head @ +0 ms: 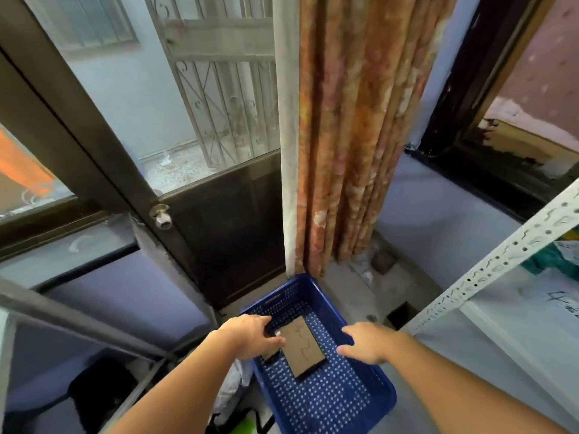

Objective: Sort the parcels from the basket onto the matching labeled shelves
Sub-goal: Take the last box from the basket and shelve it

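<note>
White shelf rack point(488, 274) at right. Blue basket point(329, 399) on floor holds one flat cardboard parcel point(302, 346), which I judge light, stiff, best pinched by its long edges. My left hand point(250, 338) curls onto its left edge, thumb touching; a firm grip I cannot confirm. My right hand point(366, 343) hovers relaxed, holding nothing.
</note>
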Demonstrator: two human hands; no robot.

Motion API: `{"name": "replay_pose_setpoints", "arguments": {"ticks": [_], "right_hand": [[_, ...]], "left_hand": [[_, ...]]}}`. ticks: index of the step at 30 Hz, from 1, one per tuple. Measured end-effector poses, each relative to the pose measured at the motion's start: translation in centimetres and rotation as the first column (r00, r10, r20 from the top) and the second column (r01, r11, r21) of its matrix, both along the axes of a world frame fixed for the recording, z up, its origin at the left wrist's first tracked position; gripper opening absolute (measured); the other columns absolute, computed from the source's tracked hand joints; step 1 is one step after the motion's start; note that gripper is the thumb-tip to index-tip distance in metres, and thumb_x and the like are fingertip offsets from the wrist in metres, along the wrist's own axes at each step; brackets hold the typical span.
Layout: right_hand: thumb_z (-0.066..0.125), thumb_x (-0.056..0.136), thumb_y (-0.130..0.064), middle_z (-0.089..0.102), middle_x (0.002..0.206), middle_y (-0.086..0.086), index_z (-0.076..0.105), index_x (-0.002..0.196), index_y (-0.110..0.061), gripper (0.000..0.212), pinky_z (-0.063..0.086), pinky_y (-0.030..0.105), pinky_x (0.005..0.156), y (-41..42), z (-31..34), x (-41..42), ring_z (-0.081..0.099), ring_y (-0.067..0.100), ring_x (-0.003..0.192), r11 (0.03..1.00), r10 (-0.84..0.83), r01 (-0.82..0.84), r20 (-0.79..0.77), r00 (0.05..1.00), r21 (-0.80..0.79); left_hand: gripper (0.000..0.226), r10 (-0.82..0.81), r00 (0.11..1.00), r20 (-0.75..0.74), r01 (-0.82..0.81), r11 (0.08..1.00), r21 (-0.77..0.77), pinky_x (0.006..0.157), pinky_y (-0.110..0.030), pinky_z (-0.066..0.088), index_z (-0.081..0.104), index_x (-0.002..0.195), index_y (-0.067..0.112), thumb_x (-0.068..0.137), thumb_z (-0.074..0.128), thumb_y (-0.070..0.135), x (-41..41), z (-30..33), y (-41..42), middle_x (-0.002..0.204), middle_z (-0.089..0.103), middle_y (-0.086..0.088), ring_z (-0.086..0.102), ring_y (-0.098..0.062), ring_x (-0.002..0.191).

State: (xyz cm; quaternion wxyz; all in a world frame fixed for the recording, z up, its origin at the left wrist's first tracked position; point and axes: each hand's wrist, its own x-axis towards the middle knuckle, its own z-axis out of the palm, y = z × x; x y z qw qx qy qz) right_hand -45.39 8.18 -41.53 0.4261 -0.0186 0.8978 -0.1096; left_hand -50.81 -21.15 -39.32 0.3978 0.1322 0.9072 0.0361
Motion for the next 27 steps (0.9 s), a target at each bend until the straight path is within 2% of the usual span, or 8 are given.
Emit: {"name": "replay_pose_setpoints", "arguments": {"ticks": [7,12,18,22,27], "right_hand": [[0.040,0.099,-0.065,0.021,0.167,0.009,0.018,0.162,-0.018,0.082,0.029,0.045,0.120,0.3,-3.4,-1.8,0.028,0.030,0.151,0.999,-0.048,0.049,0.080,0.996,-0.011],[0.040,0.099,-0.065,0.025,0.166,0.012,0.022,0.161,-0.017,0.080,0.032,0.045,0.118,-1.3,-9.0,-3.1,0.032,0.032,0.148,0.995,-0.096,0.098,0.119,0.988,-0.015],[0.040,0.101,-0.064,0.023,0.166,0.010,0.021,0.161,-0.018,0.078,0.030,0.045,0.119,-2.6,-21.0,-4.1,0.029,0.031,0.149,0.978,-0.189,0.200,0.163,0.968,-0.057],[0.040,0.102,-0.061,0.031,0.163,0.010,0.027,0.159,-0.018,0.072,0.033,0.040,0.117,-3.2,-31.2,-4.1,0.035,0.030,0.145,0.963,-0.242,0.259,0.193,0.951,-0.069],[0.038,0.102,-0.062,0.022,0.166,0.012,0.021,0.161,-0.015,0.078,0.028,0.040,0.121,-4.0,-45.1,-3.3,0.030,0.030,0.148,0.949,-0.287,0.310,0.258,0.922,-0.051]], "left_hand": [[0.102,-0.057,0.998,0.016,0.057,0.998,0.008,0.117,-0.042,0.036,0.028,0.160,0.027,0.080,0.038,0.089,-3.5,-4.0,1.4,0.161,0.040,0.000,0.042,-0.023,0.145],[0.104,-0.172,0.984,0.038,0.173,0.985,-0.023,0.115,-0.043,0.039,0.032,0.158,0.029,0.075,0.036,0.092,-7.5,-10.1,1.7,0.157,0.045,0.000,0.046,-0.024,0.142],[0.083,-0.375,0.927,0.027,0.376,0.923,-0.080,0.108,-0.042,0.045,0.045,0.150,0.026,0.086,0.044,0.080,-12.6,-21.4,1.1,0.144,0.057,-0.002,0.055,-0.024,0.129],[0.086,-0.439,0.898,0.039,0.441,0.891,-0.109,0.111,-0.043,0.042,0.043,0.152,0.023,0.087,0.043,0.080,-14.9,-31.7,0.8,0.149,0.052,-0.005,0.052,-0.027,0.134],[0.083,-0.458,0.886,0.071,0.463,0.881,-0.092,0.109,-0.042,0.042,0.050,0.144,0.022,0.086,0.044,0.081,-16.8,-45.7,0.6,0.145,0.055,-0.006,0.053,-0.027,0.130]]}}
